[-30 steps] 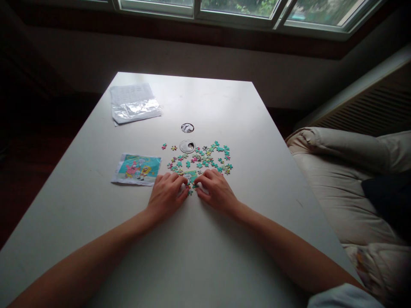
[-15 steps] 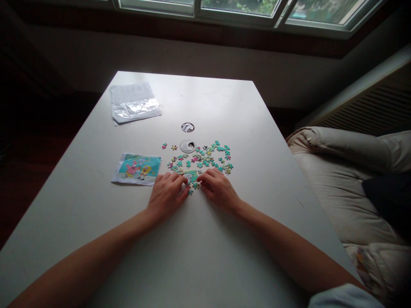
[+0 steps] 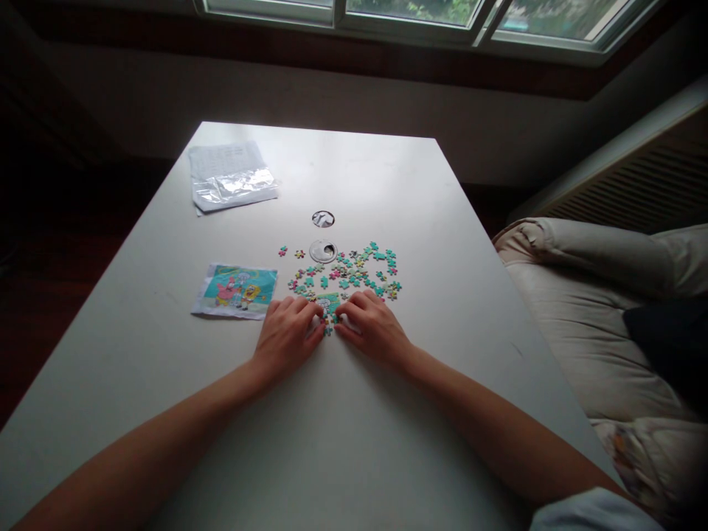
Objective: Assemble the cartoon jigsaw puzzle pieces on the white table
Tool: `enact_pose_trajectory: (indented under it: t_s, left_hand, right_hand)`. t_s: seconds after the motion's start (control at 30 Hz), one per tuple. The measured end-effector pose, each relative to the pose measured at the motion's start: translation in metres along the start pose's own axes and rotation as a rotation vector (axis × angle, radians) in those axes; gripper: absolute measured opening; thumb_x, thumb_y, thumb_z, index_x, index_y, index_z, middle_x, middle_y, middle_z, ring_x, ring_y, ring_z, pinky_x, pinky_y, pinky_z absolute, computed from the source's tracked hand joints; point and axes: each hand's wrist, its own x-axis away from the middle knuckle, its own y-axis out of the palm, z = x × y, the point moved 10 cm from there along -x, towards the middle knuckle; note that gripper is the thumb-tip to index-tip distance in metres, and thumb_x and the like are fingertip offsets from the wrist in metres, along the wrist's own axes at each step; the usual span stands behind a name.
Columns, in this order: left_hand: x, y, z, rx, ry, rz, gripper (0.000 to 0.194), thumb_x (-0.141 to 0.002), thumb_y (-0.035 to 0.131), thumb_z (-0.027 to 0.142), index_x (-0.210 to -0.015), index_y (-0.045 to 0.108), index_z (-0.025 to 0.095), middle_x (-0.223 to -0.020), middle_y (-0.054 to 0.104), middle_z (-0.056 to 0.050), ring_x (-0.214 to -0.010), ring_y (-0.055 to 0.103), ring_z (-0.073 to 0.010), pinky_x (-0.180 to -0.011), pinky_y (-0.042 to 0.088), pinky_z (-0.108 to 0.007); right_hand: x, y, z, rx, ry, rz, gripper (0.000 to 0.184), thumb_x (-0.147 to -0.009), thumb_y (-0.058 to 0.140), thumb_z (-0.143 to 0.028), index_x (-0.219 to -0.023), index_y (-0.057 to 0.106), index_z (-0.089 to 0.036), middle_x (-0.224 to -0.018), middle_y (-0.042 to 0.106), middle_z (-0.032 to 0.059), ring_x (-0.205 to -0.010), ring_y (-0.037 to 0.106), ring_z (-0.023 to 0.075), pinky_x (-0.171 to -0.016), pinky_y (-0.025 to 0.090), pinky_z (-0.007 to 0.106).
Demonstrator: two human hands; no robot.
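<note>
partly hidden between left hand (image 3: 286, 329) and right hand (image 3: 375, 326), the puzzle patch (image 3: 330, 302), fingers (image 3: 352, 310) curled, grip unclear

Not reading any txt, labels, brands, nos. or signs for sure. Spotting faint rows of print on white paper (image 3: 221, 159) at far L of desk (image 3: 332, 442), but blurring too much to get letters or lang. Also checking pic sheet (image 3: 240, 290) & puzzle pcs (image 3: 379, 257): too sm. to tell re: lettering.
</note>
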Motion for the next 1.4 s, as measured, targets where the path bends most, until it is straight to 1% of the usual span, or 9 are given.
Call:
enact_pose_trajectory:
  t_s: [0.13, 0.37, 0.7, 0.97, 1.2, 1.4]
  left_hand:
    - [-0.0002, -0.0013, 0.0008, -0.004, 0.0, 0.005, 0.012, -0.095, 0.06, 0.032, -0.103, 0.065, 0.026, -0.1, 0.066, -0.004, -0.099, 0.056, -0.0241, -0.091, 0.038, -0.04]
    - [-0.0006, -0.0019, 0.0008, 0.008, -0.001, 0.007, 0.011, -0.093, 0.061, 0.031, -0.103, 0.066, 0.026, -0.1, 0.066, -0.004, -0.099, 0.056, -0.0242, -0.09, 0.038, -0.04]
    - [-0.0001, -0.0022, 0.0008, 0.012, -0.002, 0.006, 0.01, -0.094, 0.06, 0.03, -0.102, 0.065, 0.026, -0.101, 0.066, -0.003, -0.1, 0.057, -0.0239, -0.091, 0.038, -0.039]
    - [0.0, -0.0013, 0.0013, 0.001, -0.002, 0.012, 0.01, -0.094, 0.061, 0.03, -0.102, 0.064, 0.026, -0.101, 0.067, -0.003, -0.099, 0.056, -0.0241, -0.089, 0.038, -0.039]
    - [0.0, -0.0013, 0.0011, 0.004, -0.003, 0.016, 0.011, -0.093, 0.061, 0.03, -0.103, 0.065, 0.026, -0.102, 0.067, -0.004, -0.099, 0.057, -0.0245, -0.09, 0.037, -0.04]
    - [0.0, -0.0015, 0.0005, 0.004, -0.003, 0.012, 0.012, -0.094, 0.06, 0.032, -0.103, 0.064, 0.026, -0.102, 0.067, -0.004, -0.099, 0.057, -0.0247, -0.09, 0.037, -0.04]
  right_hand:
    - [0.0001, 0.0009, -0.0011, -0.014, -0.003, 0.001, 0.01, -0.093, 0.065, -0.025, -0.102, 0.067, -0.023, -0.1, 0.061, 0.0069, -0.101, 0.05, 0.0242, -0.091, 0.045, 0.038]
    - [0.0001, -0.0006, -0.0011, -0.057, -0.012, 0.007, 0.012, -0.091, 0.066, -0.021, -0.102, 0.067, -0.024, -0.099, 0.061, 0.0068, -0.1, 0.051, 0.0241, -0.091, 0.045, 0.039]
    - [0.0, 0.0002, -0.001, -0.041, -0.012, -0.005, 0.012, -0.091, 0.065, -0.021, -0.103, 0.066, -0.023, -0.1, 0.061, 0.0066, -0.1, 0.05, 0.0239, -0.091, 0.044, 0.038]
    - [-0.0012, 0.002, -0.0005, -0.06, 0.018, -0.054, 0.011, -0.089, 0.07, -0.021, -0.099, 0.065, -0.022, -0.099, 0.059, 0.0063, -0.1, 0.051, 0.0238, -0.089, 0.043, 0.038]
    - [-0.003, 0.0044, -0.0006, -0.068, 0.01, 0.029, 0.01, -0.091, 0.067, -0.023, -0.101, 0.063, -0.023, -0.099, 0.06, 0.0064, -0.098, 0.051, 0.024, -0.089, 0.043, 0.038]
    - [-0.0052, 0.0064, -0.0034, -0.044, 0.0, 0.033, 0.009, -0.092, 0.066, -0.024, -0.101, 0.064, -0.023, -0.097, 0.061, 0.0062, -0.097, 0.051, 0.0239, -0.089, 0.043, 0.038]
